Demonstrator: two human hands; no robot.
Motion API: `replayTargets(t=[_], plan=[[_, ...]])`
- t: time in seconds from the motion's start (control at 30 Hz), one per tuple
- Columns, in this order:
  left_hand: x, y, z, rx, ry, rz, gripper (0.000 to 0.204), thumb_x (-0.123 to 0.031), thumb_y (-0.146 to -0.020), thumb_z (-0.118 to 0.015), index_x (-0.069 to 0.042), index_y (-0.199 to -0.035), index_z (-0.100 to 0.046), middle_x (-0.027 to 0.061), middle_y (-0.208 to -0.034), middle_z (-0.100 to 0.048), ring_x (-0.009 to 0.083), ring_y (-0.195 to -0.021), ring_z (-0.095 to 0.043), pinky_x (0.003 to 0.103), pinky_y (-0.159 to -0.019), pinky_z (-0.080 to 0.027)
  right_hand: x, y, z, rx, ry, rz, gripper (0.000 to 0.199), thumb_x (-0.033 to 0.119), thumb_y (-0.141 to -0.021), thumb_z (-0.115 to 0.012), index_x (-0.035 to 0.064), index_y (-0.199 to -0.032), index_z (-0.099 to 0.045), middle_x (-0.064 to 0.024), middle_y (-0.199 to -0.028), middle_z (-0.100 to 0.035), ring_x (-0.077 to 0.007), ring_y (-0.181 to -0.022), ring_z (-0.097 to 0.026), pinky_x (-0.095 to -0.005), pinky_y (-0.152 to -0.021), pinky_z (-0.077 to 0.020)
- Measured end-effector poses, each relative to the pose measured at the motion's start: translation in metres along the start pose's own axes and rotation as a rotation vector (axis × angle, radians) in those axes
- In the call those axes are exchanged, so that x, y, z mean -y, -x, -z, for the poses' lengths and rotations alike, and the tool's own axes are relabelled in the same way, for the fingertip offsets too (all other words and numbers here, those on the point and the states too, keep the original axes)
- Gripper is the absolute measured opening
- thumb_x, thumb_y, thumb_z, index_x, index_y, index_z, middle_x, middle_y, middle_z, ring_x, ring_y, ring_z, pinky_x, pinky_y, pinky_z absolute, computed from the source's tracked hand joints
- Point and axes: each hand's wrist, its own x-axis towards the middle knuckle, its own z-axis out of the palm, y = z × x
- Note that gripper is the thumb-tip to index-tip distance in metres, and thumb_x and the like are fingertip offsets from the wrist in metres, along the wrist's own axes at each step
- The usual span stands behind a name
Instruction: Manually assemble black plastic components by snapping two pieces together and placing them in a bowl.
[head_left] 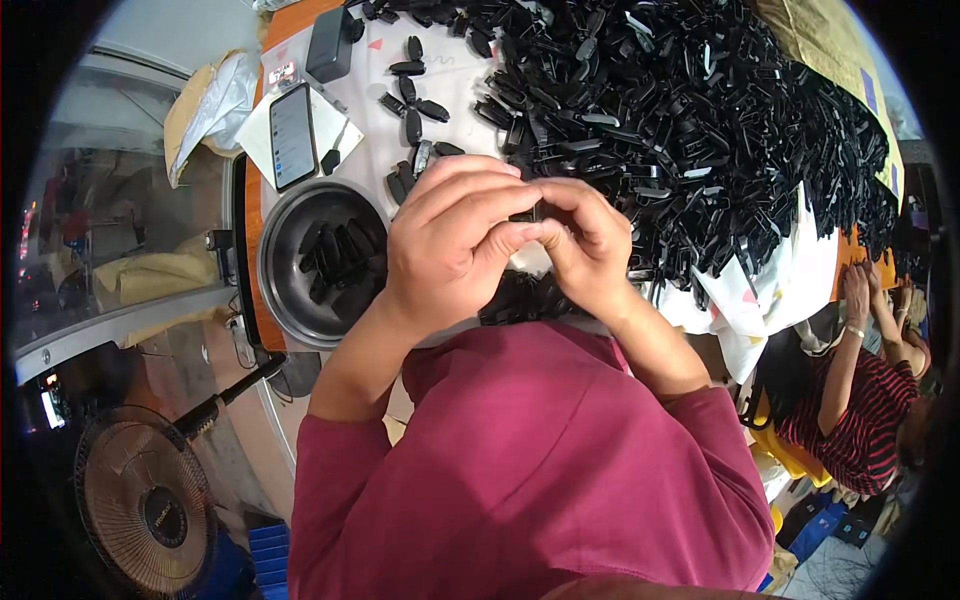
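Centrally, a small black piece (524,214) sits pinched between the fingertips of the left hand (445,240) and right hand (592,245), near both, its long axis hidden.

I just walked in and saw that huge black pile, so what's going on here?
A person's left hand and right hand meet at the fingertips around a small dark piece, mostly hidden by the fingers. Beyond them spreads a big pile of black pieces. A metal bowl with more black pieces sits beside the left hand, and a phone lies beyond the bowl.
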Motion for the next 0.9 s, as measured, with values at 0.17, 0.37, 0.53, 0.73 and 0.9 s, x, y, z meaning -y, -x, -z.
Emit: replayTargets(t=[0.17, 0.37, 0.53, 0.73, 0.9], plan=[[0.008, 0.001, -0.008, -0.032, -0.032, 0.019, 0.021, -0.010, -0.071, -0.069, 0.001, -0.087, -0.062, 0.0114, -0.081, -0.062, 0.0249, -0.080, -0.059, 0.031, -0.070, -0.047, -0.001, 0.002, -0.011, -0.145, 0.052, 0.013, 0.021, 0.003, -0.074, -0.066, -0.0016, -0.093, -0.057, -0.0119, -0.088, -0.060, -0.0156, -0.073, -0.058, -0.0236, -0.062, -0.0481], [-0.006, -0.005, -0.003, 0.075, 0.041, 0.060, 0.018, -0.005, -0.074, -0.064, 0.002, -0.091, -0.060, 0.0127, -0.088, -0.061, 0.0259, -0.081, -0.059, 0.031, -0.070, -0.047, -0.006, 0.006, -0.010, -0.183, -0.124, -0.028, 0.022, 0.004, -0.075, -0.066, -0.0020, -0.094, -0.056, -0.0107, -0.089, -0.058, -0.0139, -0.073, -0.057, -0.0243, -0.061, -0.0494], [-0.009, -0.010, -0.001, 0.074, -0.065, -0.067, 0.014, -0.005, -0.077, -0.061, 0.002, -0.089, -0.059, 0.0135, -0.087, -0.060, 0.0276, -0.077, -0.059, 0.032, -0.068, -0.048, 0.004, 0.003, -0.005, -0.126, 0.000, 0.049, 0.025, 0.002, -0.073, -0.067, -0.0025, -0.094, -0.055, -0.0128, -0.087, -0.058, -0.0189, -0.074, -0.058, -0.0259, -0.061, -0.0489], [0.002, -0.007, -0.010, 0.080, -0.036, 0.127, 0.014, -0.004, -0.076, -0.061, 0.001, -0.089, -0.059, 0.0146, -0.086, -0.059, 0.0282, -0.074, -0.059, 0.032, -0.067, -0.047, -0.006, -0.003, -0.006, -0.113, 0.136, 0.058, 0.026, 0.001, -0.071, -0.066, -0.0015, -0.094, -0.054, -0.0143, -0.085, -0.058, -0.0265, -0.073, -0.058, -0.0297, -0.064, -0.0468], [-0.004, -0.004, 0.001, 0.194, 0.122, 0.120, 0.033, -0.011, -0.070, -0.070, 0.002, -0.097, -0.058, 0.0144, -0.098, -0.059, 0.0265, -0.090, -0.058, 0.032, -0.080, -0.045, -0.008, 0.012, -0.004, -0.091, -0.193, -0.065, 0.023, 0.000, -0.077, -0.061, -0.0029, -0.098, -0.053, -0.0133, -0.094, -0.057, -0.0186, -0.080, -0.058, -0.0254, -0.066, -0.0485]])
